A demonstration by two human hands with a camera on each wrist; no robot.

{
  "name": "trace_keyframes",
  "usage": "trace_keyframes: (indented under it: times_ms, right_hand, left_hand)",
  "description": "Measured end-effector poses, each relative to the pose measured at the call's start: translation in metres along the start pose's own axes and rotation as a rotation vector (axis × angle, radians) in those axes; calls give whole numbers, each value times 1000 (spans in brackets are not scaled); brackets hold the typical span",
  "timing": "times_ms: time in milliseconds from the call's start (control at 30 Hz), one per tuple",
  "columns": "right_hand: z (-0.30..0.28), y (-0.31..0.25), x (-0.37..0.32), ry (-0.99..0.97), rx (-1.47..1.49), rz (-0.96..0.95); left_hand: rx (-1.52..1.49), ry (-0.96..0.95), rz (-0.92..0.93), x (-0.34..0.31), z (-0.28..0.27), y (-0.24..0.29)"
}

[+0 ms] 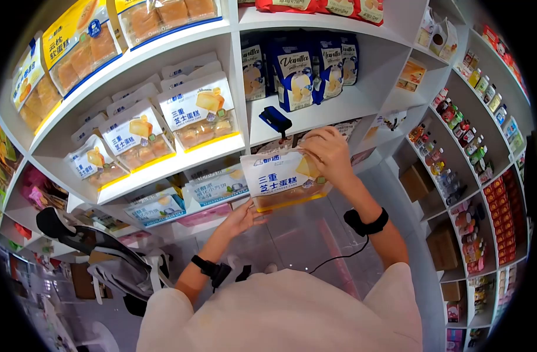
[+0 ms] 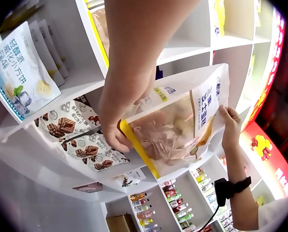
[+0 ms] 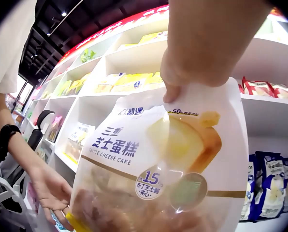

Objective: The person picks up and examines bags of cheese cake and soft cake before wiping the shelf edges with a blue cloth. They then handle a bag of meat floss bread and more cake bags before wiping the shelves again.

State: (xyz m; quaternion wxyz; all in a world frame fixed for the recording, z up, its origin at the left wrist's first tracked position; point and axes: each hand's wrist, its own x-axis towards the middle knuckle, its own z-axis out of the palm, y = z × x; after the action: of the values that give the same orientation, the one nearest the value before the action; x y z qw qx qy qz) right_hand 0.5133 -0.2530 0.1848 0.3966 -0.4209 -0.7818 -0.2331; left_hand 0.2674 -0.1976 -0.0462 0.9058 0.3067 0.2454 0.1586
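Observation:
A white and clear bag of cheese cakes (image 1: 277,179) with a yellow bottom strip hangs in front of the shelves, its printed front facing up toward the head camera. My right hand (image 1: 328,154) pinches its top edge near the right corner, thumb on the printed face in the right wrist view. At the lower left corner is my left hand (image 1: 242,219), palm up with fingers extended. In the left wrist view, the left hand's fingers (image 2: 116,140) lie right at the bag's yellow strip (image 2: 139,150). Cakes show through the clear lower part (image 3: 134,208).
Matching cheese cake bags (image 1: 201,111) stand on the shelf at left, with blue Vanilla bags (image 1: 296,76) right of them. A dark clip-like object (image 1: 275,119) sits on the shelf edge. Blue-white bags (image 1: 218,186) fill a lower shelf. An office chair (image 1: 113,252) stands behind left; bottle shelves (image 1: 468,129) line the right.

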Motion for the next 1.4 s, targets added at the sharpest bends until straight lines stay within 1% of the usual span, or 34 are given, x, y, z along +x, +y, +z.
trace_keyframes:
  times_ms: [67,167,233,267,367,433,467,567,600,667,700,733,767,800,833,867,933,1000,1033,1067,1100,1133,1167,1200,1233,1300,1400]
  right_hand:
    - [-9,3,-15,-27,-36,11]
    - [-15,8,-22,18,-15,23]
    - [-21,5,-22,12,-16,44]
    - [-22,3,-20,21,-17,40]
    - [-17,-8,-12,18,-9,24]
    - [-10,-19,-3,17,3,-7]
    - [-6,-23,1,13,1,-20]
    - [8,-31,16,2,40,-53]
    - [9,-36,26,4,43,-32]
    - [10,-44,47,6,55,-58]
    - [13,-47,58,10,57,-69]
    - [16,-48,67,12,72,-68]
    - [19,-50,78,11,75,-88]
    - [22,-53,90,9,79,-105]
    - [25,-58,100,3,85,-117]
    - [23,-68,114,7,91,-95]
    - [24,-79,136,9,73,-104]
    - [29,-82,154,-2,70,-114]
    - [30,-86,163,2,78,-92]
    - [29,-91,174,20,71,-89]
    - [27,-97,185,36,65,-85]
    - [26,-102,195,55,67,-55]
    - [26,-107,204,72,70,-25]
    - [24,-111,215,73,48,-26]
    - [22,-113,225,71,43,-19]
    - [17,-119,244,71,10,3]
    - [8,-116,270,82,21,44]
  left_hand:
    - [84,9,-11,-1,1,2]
    - [226,55,-57,4,4,8]
    - [231,78,-56,-7,25,18]
    - [252,64,-61,-10,26,18]
    - [274,80,-73,-21,13,13]
    - [283,71,-50,-35,2,14]
    - [291,119,-48,-41,-4,16]
    - [383,303,57,-57,-40,38]
    - [433,409,159,-83,-24,63]
    - [619,507,514,-108,-47,114]
    - [695,548,555,-134,-39,150]
    - [736,558,667,-147,-45,183]
    - [873,577,807,-175,-33,217]
    - [951,577,821,-193,-37,253]
    - [1115,671,892,-224,-11,281]
    - [1113,704,917,-250,5,306]
    - [1088,699,930,-297,26,341]
    - [1130,738,906,-335,34,367]
    - [1160,735,915,-351,32,377]
    - [1156,731,963,-365,30,388]
    - [1198,757,983,-380,30,399]
    - [1246,784,962,-395,35,410]
    - [1285,843,984,-406,37,424]
    - [1314,827,1022,-416,35,440]
    - [1315,836,1015,-426,39,457]
    - [1304,843,1049,-436,51,476]
    - [1458,867,1066,-438,66,499]
